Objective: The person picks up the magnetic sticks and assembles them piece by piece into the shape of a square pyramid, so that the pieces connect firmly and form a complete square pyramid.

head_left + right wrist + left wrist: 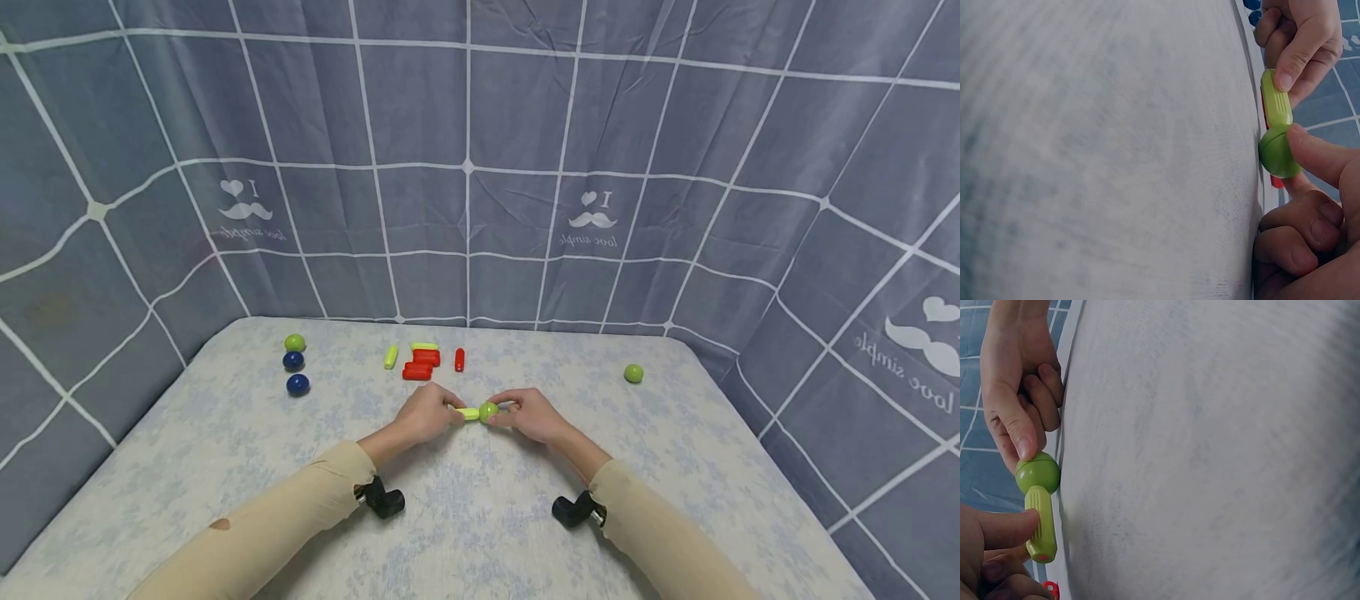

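Note:
Between thumb and fingers my left hand (430,412) pinches a yellow-green ribbed stick (1040,528), a short toy rod. My right hand (534,416) pinches a green ball (1277,153) of about the stick's thickness or wider. One end of the stick meets the ball; whether it sits inside the ball cannot be seen. Both wrist views show the two pieces in line, held just over the table. In the right wrist view the left thumb lies on the stick's ribbed side, and the right thumb presses near the joint.
Beyond the hands lie red sticks (417,371) and yellow-green sticks (391,357). To the left are two dark blue balls (297,385) and a green ball (295,342); another green ball (633,373) sits far right. A grey curtain (420,208) surrounds the patterned table (480,533).

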A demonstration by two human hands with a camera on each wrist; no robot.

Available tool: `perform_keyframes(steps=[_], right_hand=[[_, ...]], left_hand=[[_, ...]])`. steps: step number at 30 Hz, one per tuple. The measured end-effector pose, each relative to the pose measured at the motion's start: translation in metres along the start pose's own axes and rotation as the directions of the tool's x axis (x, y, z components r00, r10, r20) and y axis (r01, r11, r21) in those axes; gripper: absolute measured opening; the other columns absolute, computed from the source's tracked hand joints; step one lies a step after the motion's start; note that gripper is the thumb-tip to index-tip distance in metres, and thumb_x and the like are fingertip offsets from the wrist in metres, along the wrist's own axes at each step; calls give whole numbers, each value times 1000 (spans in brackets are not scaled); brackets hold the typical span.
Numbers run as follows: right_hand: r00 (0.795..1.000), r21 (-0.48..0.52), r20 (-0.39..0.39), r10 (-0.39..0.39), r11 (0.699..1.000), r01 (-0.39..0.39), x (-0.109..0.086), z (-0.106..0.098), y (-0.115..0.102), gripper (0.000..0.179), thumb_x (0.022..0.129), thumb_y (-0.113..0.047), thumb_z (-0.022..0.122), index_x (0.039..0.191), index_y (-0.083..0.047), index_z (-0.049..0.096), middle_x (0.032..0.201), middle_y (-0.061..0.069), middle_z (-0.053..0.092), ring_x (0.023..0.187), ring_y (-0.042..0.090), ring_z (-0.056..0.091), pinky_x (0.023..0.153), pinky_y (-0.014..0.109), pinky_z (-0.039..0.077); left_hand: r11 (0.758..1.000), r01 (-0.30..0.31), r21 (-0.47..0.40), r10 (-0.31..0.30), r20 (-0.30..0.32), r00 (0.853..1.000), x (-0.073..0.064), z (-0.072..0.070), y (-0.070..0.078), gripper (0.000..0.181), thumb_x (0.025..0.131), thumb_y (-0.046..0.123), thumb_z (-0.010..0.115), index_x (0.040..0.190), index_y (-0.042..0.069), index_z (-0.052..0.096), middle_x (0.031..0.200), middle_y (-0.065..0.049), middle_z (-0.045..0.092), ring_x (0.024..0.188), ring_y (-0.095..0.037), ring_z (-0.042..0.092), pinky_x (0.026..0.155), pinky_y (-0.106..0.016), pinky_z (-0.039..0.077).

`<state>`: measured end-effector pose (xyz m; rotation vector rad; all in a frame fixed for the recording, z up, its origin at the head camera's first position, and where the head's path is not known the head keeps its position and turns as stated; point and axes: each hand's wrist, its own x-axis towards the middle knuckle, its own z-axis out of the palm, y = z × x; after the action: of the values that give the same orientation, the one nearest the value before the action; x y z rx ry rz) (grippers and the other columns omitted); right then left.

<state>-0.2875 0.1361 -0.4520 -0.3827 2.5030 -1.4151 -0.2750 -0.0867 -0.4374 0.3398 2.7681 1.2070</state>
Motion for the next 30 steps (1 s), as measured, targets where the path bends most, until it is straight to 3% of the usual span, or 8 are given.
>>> perform_keyframes(steps=[14, 22, 30], right_hand=[[1000, -12, 4, 21, 1000, -21, 1, 1, -1, 35, 86, -28, 80, 119, -17, 73, 58, -6, 36, 52, 11, 29, 51, 26, 29], [1000, -31, 2, 9, 999, -9, 2, 4, 4, 36, 88, -28, 79, 122, -18, 72, 58, -6, 37, 53, 11, 31, 51, 26, 30], [1000, -27, -10, 16, 999, -16, 2, 1, 4, 35, 86, -28, 80, 119, -19, 74, 57, -7, 36, 53, 11, 32, 53, 26, 31]], left_hand=[[999, 9, -31, -8, 6, 1000, -1, 2, -3, 17, 88, 10, 72, 102, 7, 80, 80, -1, 67, 57, -13, 41, 54, -25, 34], [1000, 10, -23, -10, -1, 1000, -2, 4, -5, 17, 89, 11, 72, 103, 7, 80, 86, -1, 69, 59, -13, 43, 55, -26, 36], [999, 41, -33, -43, -45, 998, -5, 1, -4, 27, 91, 17, 71, 116, 7, 76, 90, -5, 70, 56, -12, 44, 53, -25, 38]])
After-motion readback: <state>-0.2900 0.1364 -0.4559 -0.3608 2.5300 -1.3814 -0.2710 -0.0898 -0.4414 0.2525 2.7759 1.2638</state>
